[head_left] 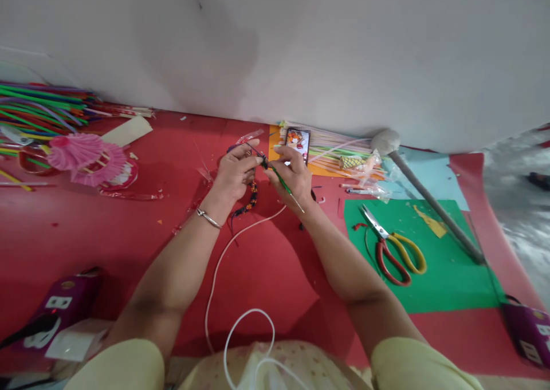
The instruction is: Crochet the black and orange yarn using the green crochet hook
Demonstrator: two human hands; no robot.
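Note:
My left hand point(234, 173) is closed, pinching a dark beaded band point(250, 198) that hangs down in a curve below it. A silver bangle point(208, 217) sits on that wrist. My right hand point(293, 175) is closed on a thin green hook tool point(283, 185), whose tip meets the band between the two hands. Both hands hover over the red mat point(129, 229), close to the wall.
A phone point(297, 141) leans at the wall behind the hands. Scissors point(393, 245) lie on a green sheet point(447, 275) at the right, beside a long grey stick point(433, 207). Coloured straws point(38, 112) and pink paper fans point(88, 158) are at the left. A white cable point(223, 264) runs towards me.

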